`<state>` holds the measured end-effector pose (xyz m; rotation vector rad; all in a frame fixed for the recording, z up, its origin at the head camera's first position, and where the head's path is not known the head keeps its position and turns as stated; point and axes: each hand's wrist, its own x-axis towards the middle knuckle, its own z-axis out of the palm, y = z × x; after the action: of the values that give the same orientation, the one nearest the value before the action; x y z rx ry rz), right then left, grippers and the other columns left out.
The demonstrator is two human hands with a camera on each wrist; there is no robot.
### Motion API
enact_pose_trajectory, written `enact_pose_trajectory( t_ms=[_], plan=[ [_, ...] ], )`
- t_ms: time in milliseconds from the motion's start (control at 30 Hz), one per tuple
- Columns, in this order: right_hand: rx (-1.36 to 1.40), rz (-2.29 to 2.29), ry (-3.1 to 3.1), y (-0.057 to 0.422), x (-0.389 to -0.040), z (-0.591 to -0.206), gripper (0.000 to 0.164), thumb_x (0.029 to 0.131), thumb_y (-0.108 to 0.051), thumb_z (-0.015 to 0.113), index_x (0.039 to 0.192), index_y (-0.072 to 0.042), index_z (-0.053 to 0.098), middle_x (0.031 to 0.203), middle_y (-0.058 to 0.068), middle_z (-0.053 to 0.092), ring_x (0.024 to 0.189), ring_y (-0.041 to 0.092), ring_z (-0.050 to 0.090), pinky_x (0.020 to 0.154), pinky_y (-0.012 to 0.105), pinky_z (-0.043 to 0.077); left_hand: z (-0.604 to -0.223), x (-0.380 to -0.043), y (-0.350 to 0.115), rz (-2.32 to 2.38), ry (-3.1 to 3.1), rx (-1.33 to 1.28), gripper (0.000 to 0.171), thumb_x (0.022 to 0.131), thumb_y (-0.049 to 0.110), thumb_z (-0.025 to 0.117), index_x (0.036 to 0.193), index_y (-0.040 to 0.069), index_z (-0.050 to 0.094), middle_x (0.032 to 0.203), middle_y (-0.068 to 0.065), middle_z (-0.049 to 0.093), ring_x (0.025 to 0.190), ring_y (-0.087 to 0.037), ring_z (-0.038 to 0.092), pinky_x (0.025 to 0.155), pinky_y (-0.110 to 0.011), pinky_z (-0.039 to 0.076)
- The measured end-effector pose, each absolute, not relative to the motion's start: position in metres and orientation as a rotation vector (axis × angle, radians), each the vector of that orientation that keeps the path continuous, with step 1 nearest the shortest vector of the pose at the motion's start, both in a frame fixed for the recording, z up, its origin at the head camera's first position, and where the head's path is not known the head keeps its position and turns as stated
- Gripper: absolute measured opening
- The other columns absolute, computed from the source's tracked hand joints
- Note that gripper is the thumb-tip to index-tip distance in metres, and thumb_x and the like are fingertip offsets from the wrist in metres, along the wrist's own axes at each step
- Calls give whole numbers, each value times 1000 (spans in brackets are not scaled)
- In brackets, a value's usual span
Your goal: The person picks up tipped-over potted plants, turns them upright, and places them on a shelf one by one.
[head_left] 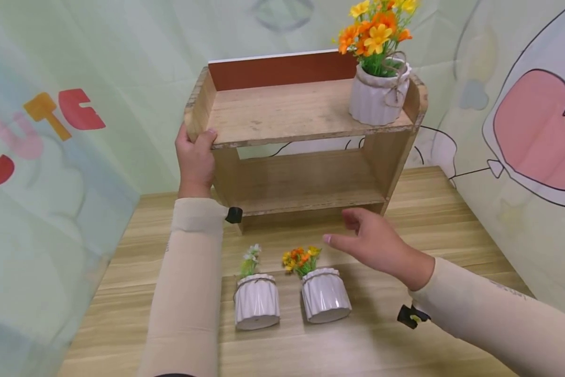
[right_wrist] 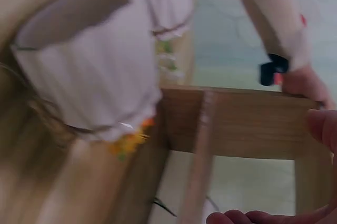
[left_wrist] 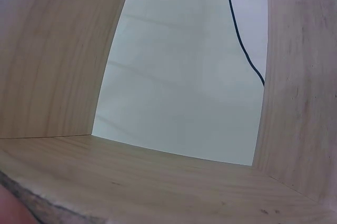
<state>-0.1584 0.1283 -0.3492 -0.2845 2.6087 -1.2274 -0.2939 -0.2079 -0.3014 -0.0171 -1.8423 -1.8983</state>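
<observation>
My left hand (head_left: 197,159) grips the left end of a small wooden shelf (head_left: 282,112), its thumb on the top board. My right hand (head_left: 374,243) hangs above the table with its fingers parted and nothing in them. Closest to it is a white ribbed flowerpot with orange and yellow flowers (head_left: 326,296), lying on its side, base towards me. Left of that lies a similar white flowerpot with pale flowers (head_left: 257,302). A larger potted bunch of orange flowers (head_left: 378,97) stands upright on the shelf's top right. The left wrist view looks inside the shelf's wooden frame (left_wrist: 305,87).
The wood-grain table (head_left: 141,262) bears the shelf and the two lying pots. Behind and beside it hang printed cloth walls (head_left: 122,47), with a pink heart balloon (head_left: 536,131) on the right. A reddish-brown back strip (head_left: 287,71) edges the shelf's top.
</observation>
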Motion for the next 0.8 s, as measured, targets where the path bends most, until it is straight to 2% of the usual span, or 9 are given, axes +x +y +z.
enact_pose_trajectory(
  t_ms=[233,533,700,800],
  plan=[
    [-291,-1128,2561,120,-151,-394,84,93,-46,74,145,15,50,143,33,59,131,44,59,106,56,51,-301,-295,-207,-1914,-1808,-30,57,96,17,59,153,13,53,153,-9,53,136,-19,50,117,-29,38],
    [-198,-1019,2515,115,-146,-422,81,90,-51,73,128,20,60,124,31,69,114,37,67,94,53,57,-298,-294,-206,-1949,-1785,-28,56,97,13,58,152,9,53,152,-11,54,136,-19,51,117,-26,38],
    [-134,-1021,2441,114,-146,-430,70,92,-54,69,110,14,69,105,19,72,93,27,65,80,43,57,-299,-295,-207,-1922,-1820,-20,56,98,16,58,153,12,52,154,-10,53,138,-19,50,118,-27,36],
    [-115,-1028,2392,113,-146,-434,66,93,-57,67,102,9,71,98,14,71,87,25,63,77,39,55,-300,-295,-207,-1909,-1834,-21,57,98,18,58,154,12,51,154,-10,52,138,-18,49,118,-28,36]
  ],
)
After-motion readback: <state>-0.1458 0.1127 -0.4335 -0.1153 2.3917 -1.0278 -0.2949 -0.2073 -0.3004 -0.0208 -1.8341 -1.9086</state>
